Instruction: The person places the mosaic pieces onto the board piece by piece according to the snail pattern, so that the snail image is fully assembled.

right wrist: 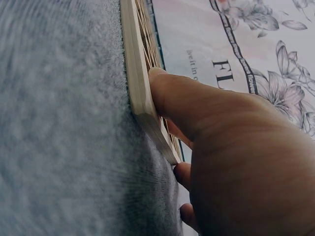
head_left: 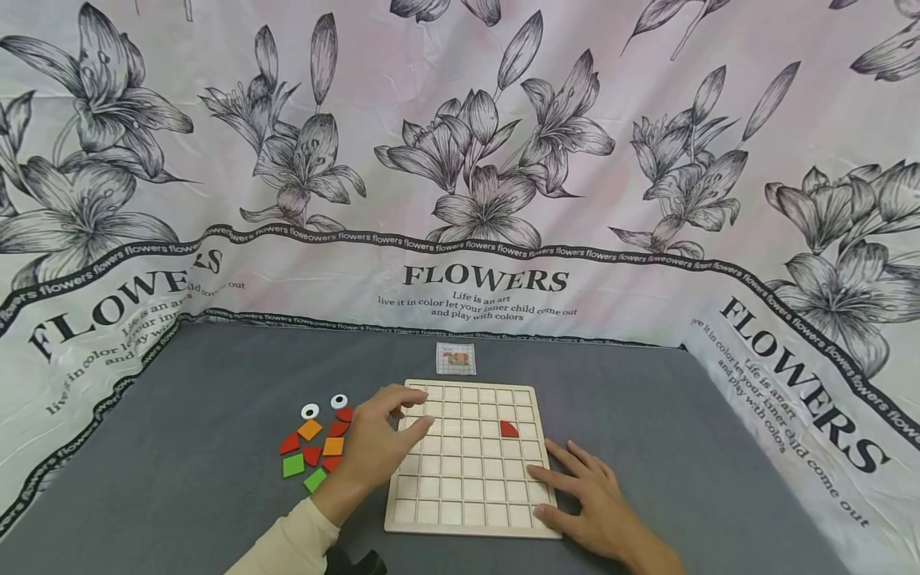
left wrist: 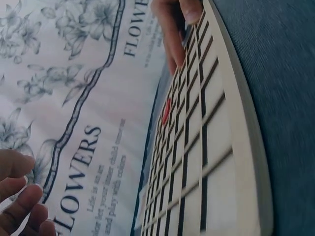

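Observation:
A wooden grid board (head_left: 460, 530) lies on the table, one red quarter-circle piece (head_left: 509, 430) sitting in a cell right of its middle. My left hand (head_left: 381, 439) hovers at the board's left edge, thumb and forefinger apart with nothing between them. In the left wrist view, the fingers (left wrist: 22, 209) of that hand are bent loosely. The right hand (head_left: 592, 499) rests at the board's right side, thumb and forefinger on its rim and the other fingers spread beside it. In the right wrist view, its thumb (right wrist: 172, 93) touches the board's edge (right wrist: 140, 93).
Left of the board lie loose orange squares (head_left: 334, 446), green squares (head_left: 292, 465), several red quarter-circles (head_left: 290, 444) and two white eye discs (head_left: 310, 411), partly behind the left hand. A small picture card (head_left: 456, 358) lies beyond the board. Flower-printed cloth (head_left: 489, 303) surrounds the grey table (head_left: 647, 415).

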Action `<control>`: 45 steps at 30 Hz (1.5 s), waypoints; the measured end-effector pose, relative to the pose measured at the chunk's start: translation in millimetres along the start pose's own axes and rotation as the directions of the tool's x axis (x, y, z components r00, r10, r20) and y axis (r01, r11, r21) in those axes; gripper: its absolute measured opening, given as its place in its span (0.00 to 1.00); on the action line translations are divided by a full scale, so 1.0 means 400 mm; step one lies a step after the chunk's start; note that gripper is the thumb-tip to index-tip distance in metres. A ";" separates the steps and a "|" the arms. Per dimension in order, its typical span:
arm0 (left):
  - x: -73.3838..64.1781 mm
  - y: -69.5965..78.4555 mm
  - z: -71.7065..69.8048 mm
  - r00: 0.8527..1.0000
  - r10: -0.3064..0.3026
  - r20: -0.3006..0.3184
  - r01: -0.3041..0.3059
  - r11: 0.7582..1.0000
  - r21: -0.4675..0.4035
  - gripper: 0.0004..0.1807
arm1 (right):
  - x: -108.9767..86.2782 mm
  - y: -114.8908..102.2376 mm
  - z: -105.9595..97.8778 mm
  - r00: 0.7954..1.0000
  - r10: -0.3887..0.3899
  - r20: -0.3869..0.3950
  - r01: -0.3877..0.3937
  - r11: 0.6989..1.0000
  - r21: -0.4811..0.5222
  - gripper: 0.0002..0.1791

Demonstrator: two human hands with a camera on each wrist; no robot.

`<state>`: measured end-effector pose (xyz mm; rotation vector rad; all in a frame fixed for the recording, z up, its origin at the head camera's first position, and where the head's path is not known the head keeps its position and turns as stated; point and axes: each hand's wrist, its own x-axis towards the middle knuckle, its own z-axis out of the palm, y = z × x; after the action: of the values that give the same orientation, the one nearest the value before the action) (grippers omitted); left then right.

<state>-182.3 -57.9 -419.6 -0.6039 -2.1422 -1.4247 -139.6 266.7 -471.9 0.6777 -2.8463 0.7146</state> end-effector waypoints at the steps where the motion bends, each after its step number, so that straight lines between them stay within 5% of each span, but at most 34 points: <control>1: -0.003 -0.008 -0.010 1.000 -0.009 -0.007 0.009 1.000 0.016 0.17 | 0.000 0.000 0.000 1.000 0.002 0.001 -0.002 1.000 -0.001 0.27; 10: -0.021 -0.093 -0.080 0.994 -0.079 -0.077 0.087 0.990 0.112 0.16 | 0.000 -0.002 0.001 1.000 -0.003 -0.001 0.003 1.000 -0.018 0.27; 18: -0.050 -0.139 -0.096 0.984 -0.160 -0.079 0.173 0.962 0.209 0.15 | 0.000 -0.002 0.003 1.000 -0.001 -0.011 0.001 1.000 -0.012 0.27; 23: -0.065 -0.156 -0.093 0.986 -0.150 -0.075 0.165 0.943 0.290 0.17 | 0.000 -0.005 0.004 1.000 0.003 -0.010 -0.003 1.000 -0.012 0.26; 32: -0.074 -0.171 -0.080 0.975 -0.223 -0.021 0.215 0.908 0.360 0.19 | 0.000 0.000 0.005 1.000 -0.011 -0.026 0.011 1.000 -0.017 0.26; 39: -0.077 -0.174 -0.077 0.983 -0.180 -0.019 0.175 0.914 0.366 0.19 | 0.002 -0.004 0.002 0.999 0.032 0.019 -0.032 0.999 -0.011 0.28; 45: -0.078 -0.173 -0.077 0.979 -0.202 -0.011 0.191 0.903 0.384 0.20 | 0.003 -0.009 -0.001 0.998 0.053 0.039 -0.053 0.999 -0.012 0.29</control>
<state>-195.1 -114.0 -478.1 -0.2655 -2.4730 -1.0447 -139.3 263.5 -469.9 0.6237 -2.9118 0.7003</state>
